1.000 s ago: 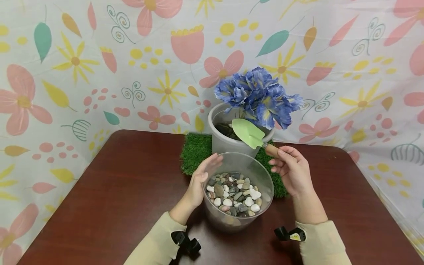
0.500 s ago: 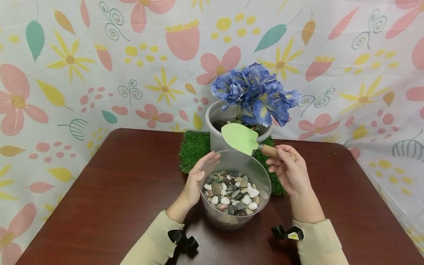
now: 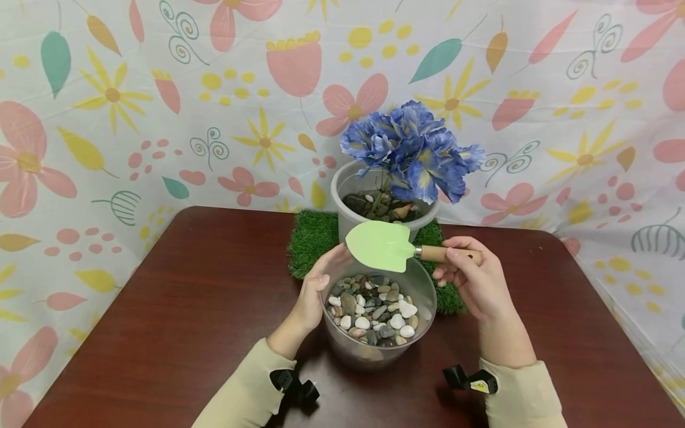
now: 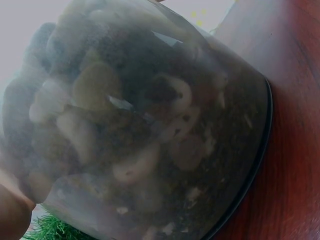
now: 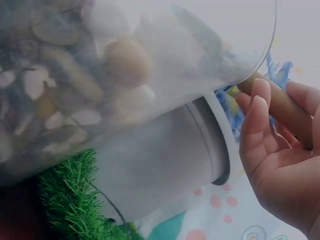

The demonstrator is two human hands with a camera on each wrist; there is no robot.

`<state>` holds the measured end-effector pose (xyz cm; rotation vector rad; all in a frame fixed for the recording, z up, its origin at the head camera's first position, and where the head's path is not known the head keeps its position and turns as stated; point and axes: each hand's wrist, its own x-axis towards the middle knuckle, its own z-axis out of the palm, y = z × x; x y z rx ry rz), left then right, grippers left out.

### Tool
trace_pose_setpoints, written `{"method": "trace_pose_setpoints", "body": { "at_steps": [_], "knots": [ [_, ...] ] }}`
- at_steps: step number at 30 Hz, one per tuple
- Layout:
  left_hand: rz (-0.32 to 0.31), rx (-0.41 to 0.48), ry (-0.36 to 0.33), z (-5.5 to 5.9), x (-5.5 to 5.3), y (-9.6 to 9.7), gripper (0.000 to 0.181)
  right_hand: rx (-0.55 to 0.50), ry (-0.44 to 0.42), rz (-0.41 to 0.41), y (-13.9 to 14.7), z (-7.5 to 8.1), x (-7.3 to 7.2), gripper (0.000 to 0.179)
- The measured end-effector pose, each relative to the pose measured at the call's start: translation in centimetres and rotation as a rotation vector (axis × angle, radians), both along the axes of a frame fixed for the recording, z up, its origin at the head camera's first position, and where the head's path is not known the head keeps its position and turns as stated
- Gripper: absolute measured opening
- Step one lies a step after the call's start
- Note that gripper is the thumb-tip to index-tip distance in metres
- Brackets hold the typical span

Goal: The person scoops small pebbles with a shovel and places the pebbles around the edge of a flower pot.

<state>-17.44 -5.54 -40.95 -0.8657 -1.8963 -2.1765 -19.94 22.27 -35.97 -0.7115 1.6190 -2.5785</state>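
In the head view my right hand (image 3: 478, 279) pinches the wooden handle of a green garden trowel (image 3: 381, 245) between thumb and fingers. The blade hangs level over the far rim of a clear plastic pot (image 3: 353, 356). Several mixed pebbles (image 3: 379, 313), white, grey and brown, fill its lower part. Against the pot's left side rests my left hand (image 3: 313, 295), fingers extended along the wall and thumb by the rim. The left wrist view is mostly the pot's cloudy wall (image 4: 125, 125) with stones behind it. From the right wrist, the trowel handle (image 5: 282, 107) shows in my fingers.
Behind the clear pot stands a white planter (image 3: 348, 223) with blue artificial flowers (image 3: 414, 151) and stones inside. Beneath it lies a green grass mat (image 3: 313, 244). Both are on a dark brown table (image 3: 214, 297), backed by a flower-printed cloth (image 3: 187, 89).
My right hand has lowered the trowel and brought its blade left and nearer, from in front of the white planter to over the clear pot's rim. My left hand has stayed at the pot.
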Motion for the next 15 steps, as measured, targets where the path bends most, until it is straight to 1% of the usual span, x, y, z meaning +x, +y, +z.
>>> {"method": "trace_pose_setpoints", "body": {
  "at_steps": [5, 7, 9, 11, 15],
  "knots": [
    [0.014, -0.007, -0.016, -0.1, 0.0, -0.1, 0.064, 0.116, 0.006, -0.039, 0.0, 0.4, 0.5, 0.018],
    [0.021, -0.007, -0.023, -0.2, 0.1, -0.1, 0.064, 0.168, 0.009, -0.071, -0.1, 0.6, 0.7, 0.016],
    [0.026, -0.010, -0.026, -0.2, 0.1, -0.1, 0.064, 0.223, 0.010, -0.120, -0.1, 0.8, 0.9, 0.014],
    [0.024, -0.015, -0.018, -0.2, 0.1, -0.2, 0.064, 0.267, 0.015, -0.159, -0.1, 0.9, 1.0, 0.012],
    [0.019, -0.023, 0.001, -0.1, 0.0, -0.2, 0.063, 0.321, 0.037, -0.183, 0.0, 1.2, 1.3, 0.013]
  ]
}}
